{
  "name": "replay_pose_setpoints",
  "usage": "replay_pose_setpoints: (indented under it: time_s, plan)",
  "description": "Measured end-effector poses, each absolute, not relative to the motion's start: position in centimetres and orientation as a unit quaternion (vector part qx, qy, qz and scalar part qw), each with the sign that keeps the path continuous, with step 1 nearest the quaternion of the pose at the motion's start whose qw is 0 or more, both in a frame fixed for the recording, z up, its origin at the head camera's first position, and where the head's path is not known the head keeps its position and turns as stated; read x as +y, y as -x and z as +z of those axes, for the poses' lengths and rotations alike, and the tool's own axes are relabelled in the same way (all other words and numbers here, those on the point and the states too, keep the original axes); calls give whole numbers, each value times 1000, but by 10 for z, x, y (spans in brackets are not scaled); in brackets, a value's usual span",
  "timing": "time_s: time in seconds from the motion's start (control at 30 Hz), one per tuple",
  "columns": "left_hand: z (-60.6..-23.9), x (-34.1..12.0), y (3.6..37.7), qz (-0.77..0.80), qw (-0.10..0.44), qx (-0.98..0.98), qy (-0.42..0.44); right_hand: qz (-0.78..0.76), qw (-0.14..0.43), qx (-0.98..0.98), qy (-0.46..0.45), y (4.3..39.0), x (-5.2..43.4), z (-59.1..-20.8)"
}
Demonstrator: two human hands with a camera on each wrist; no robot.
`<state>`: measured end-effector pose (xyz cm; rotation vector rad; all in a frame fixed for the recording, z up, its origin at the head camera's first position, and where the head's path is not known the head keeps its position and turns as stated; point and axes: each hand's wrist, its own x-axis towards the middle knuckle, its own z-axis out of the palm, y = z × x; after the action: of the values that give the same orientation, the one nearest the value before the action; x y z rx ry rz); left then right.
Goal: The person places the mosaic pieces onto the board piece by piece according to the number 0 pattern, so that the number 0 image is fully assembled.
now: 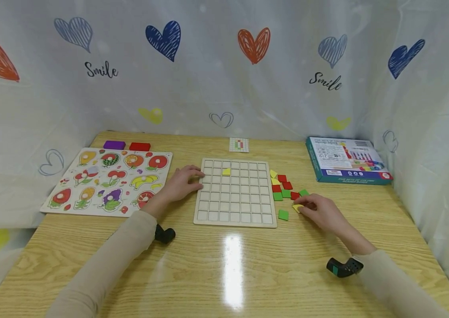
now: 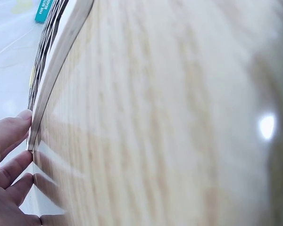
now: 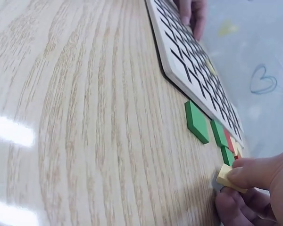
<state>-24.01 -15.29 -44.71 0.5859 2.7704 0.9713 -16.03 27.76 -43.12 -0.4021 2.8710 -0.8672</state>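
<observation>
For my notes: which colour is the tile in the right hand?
Yellow tile, pinched by the right hand; clearest in the right wrist view.

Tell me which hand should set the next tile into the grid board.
Right. The right hand already pinches a yellow tile beside the loose tiles. The left hand rests on the grid board at its left edge, probably steadying it, and holds no tile.

Light wood-grain table (image 1: 224,274), glossy w/ light glare near front edge. On it: grid board (image 1: 234,192) at centre, fruit peg puzzle (image 1: 109,182) on left, purple block (image 1: 114,145) & red block (image 1: 139,146) behind it, small pattern card (image 1: 239,145) at back, teal game box (image 1: 348,160) on right, loose red/green/yellow tiles (image 1: 284,187) just beside board's right edge.
</observation>
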Motion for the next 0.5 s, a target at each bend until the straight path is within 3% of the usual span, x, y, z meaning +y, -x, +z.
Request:
replay_pose_setpoints:
  time_s: [0.3, 0.5]
  plan:
    - [-446, -152, 239, 324, 75, 924, -191, -319, 56, 937, 128, 173, 270, -418]
    - [-444, -152, 238, 325, 73, 923, -194, -375, 92, 917, 103, 197, 248, -408]
